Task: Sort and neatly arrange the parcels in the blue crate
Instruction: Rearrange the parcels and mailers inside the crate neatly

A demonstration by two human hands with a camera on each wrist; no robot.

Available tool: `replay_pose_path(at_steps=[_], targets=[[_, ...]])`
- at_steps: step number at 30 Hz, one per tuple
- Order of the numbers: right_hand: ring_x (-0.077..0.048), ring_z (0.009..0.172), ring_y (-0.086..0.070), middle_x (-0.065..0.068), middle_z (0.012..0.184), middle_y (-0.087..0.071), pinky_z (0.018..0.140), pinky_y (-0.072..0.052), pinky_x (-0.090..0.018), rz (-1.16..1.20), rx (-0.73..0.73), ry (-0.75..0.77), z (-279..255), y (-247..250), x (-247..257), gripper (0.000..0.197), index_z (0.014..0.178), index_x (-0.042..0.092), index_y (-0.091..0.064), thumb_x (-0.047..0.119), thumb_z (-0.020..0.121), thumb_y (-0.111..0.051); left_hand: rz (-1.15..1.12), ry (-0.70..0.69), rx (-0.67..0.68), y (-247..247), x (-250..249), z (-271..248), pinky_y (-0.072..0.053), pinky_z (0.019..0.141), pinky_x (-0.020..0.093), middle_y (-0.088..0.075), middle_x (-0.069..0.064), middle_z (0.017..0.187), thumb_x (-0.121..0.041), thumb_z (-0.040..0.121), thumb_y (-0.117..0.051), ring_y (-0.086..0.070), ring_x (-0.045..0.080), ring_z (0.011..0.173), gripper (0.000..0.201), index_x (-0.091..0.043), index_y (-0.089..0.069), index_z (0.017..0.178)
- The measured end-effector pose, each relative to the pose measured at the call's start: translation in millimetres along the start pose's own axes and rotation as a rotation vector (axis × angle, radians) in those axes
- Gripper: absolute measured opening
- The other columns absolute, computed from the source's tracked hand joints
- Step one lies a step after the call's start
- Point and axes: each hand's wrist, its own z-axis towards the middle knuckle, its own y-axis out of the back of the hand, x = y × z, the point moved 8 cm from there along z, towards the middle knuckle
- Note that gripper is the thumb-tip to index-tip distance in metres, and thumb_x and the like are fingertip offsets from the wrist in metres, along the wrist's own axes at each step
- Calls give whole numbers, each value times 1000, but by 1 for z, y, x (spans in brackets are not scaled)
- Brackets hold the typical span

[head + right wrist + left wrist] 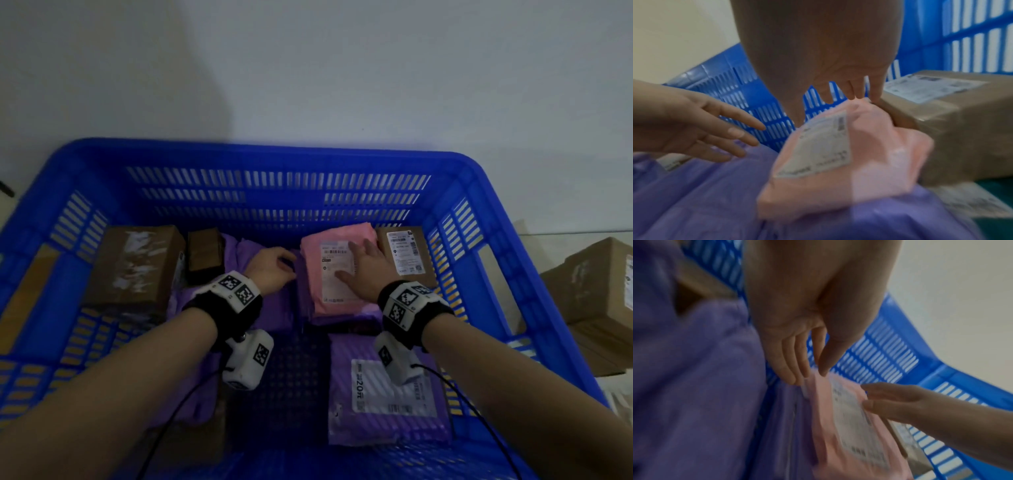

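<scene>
The blue crate (pixel 274 150) holds several parcels. A pink mailer bag (pixel 315 291) with a white label lies at the back middle, on top of purple bags (pixel 274 310). My right hand (pixel 356 260) lies flat on the pink bag with fingers spread; in the right wrist view its fingertips (pixel 875 97) reach the bag's far edge (pixel 879 154), next to a brown box (pixel 962 129). My left hand (pixel 287 263) touches the pink bag's left edge (pixel 828 426) with relaxed fingers (pixel 789 374), holding nothing.
A large taped brown box (pixel 137 263) and a small dark box (pixel 205 253) stand at the back left. A labelled brown box (pixel 404 253) sits at the back right. A purple labelled bag (pixel 387 394) lies front right. More cardboard boxes (pixel 599 284) are stacked outside the crate, to the right.
</scene>
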Motion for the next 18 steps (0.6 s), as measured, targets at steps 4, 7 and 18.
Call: replay_pose_path(at_steps=[4, 7, 18], targets=[[-29, 141, -28, -15, 155, -24, 113, -27, -35, 151, -39, 143, -8, 8, 44, 65, 147, 13, -27, 36, 93, -54, 115, -120, -52, 46, -6, -15, -51, 90, 37, -68, 16, 110, 0, 87, -50, -63, 30, 103, 28, -6, -66, 109], [-26, 133, -42, -12, 147, -41, 105, -32, -28, 254, 33, 251, -14, -2, 87, 60, 142, 9, -37, 34, 92, -57, 218, -119, -78, 77, -1, -27, -52, 89, 41, -67, 14, 109, 6, 85, -48, -62, 28, 103, 32, -7, -66, 108], [-25, 121, -54, -14, 135, -53, 103, -43, -33, 468, 312, 343, -23, -77, 193, 58, 136, 4, -47, 23, 85, -69, 498, 22, 84, 111, 49, -70, -49, 89, 29, -65, 11, 121, 0, 85, -58, -61, 23, 110, 36, -4, -63, 120]])
